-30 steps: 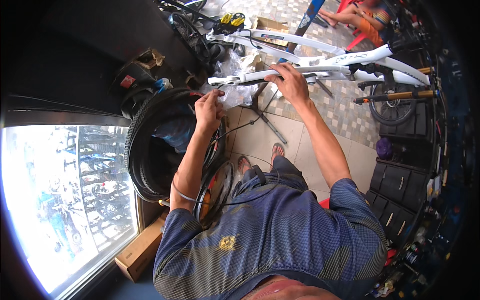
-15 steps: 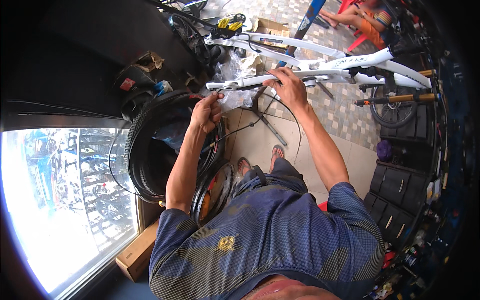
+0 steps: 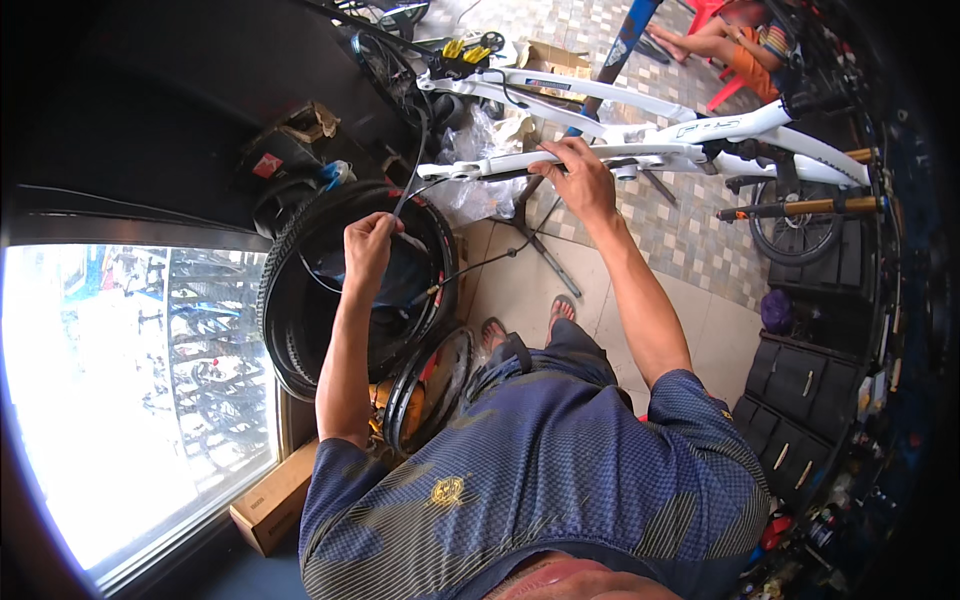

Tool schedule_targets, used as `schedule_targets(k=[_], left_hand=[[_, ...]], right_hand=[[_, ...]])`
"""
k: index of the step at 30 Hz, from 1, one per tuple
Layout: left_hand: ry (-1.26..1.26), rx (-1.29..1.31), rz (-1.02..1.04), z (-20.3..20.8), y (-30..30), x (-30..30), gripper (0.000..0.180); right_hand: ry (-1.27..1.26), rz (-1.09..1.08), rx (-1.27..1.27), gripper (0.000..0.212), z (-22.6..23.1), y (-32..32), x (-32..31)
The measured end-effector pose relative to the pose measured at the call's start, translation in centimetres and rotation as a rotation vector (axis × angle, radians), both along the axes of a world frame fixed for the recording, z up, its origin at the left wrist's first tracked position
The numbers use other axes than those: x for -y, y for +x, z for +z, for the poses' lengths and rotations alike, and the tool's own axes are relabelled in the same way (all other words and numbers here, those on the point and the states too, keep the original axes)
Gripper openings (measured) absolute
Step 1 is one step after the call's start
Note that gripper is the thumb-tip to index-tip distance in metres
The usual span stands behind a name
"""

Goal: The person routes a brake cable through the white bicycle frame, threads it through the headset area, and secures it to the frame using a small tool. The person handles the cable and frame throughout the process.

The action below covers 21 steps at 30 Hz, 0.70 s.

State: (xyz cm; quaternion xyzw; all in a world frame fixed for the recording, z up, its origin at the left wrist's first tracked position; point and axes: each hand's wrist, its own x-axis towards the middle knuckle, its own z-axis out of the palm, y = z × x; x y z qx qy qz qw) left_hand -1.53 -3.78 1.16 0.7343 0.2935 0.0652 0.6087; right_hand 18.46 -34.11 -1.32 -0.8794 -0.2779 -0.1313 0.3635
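A white bicycle frame stretches across the upper middle, its rear end pointing left. At the left, my left hand is closed in a pinch on a thin dark cable, below and left of the frame's open rear tip. This cable rises from my fingers past the tip; a loop of cable also hangs over the tires. My right hand has its fingers curled over the lower white tube, touching it from the near side. Whether it also pinches cable along that tube is hidden.
Stacked black tires and wheel rims stand left of my legs. A blue stand post rises behind the frame. Black tool pouches line the right side. Another person sits on a red chair at the far right.
My left hand has moved left and slightly down, away from the frame's rear tip, with the cable drawn along. My right hand stays on the tube. The view has shifted slightly.
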Motion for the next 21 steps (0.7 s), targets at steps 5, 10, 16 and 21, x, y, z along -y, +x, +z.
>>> schedule_targets(k=[5, 10, 16, 21], left_hand=[[-0.603, -0.121, 0.066, 0.9, 1.9, -0.9, 0.019], [-0.685, -0.171, 0.028, -1.5, 2.0, -1.1, 0.018], [-0.801, -0.158, 0.031, -3.3, 1.0, 3.0, 0.018], [-0.522, 0.013, -0.003, 1.3, 0.8, 0.5, 0.022]], right_hand=[[-0.01, 0.004, 0.001, 0.048, -0.5, 0.2, 0.0], [0.001, -0.005, -0.02, 0.049, -0.6, 0.1, -0.3], [-0.003, -0.001, -0.02, 0.05, -0.5, 0.9, -0.5], [0.003, 0.004, -0.008, 0.053, -0.2, 1.1, 0.2]])
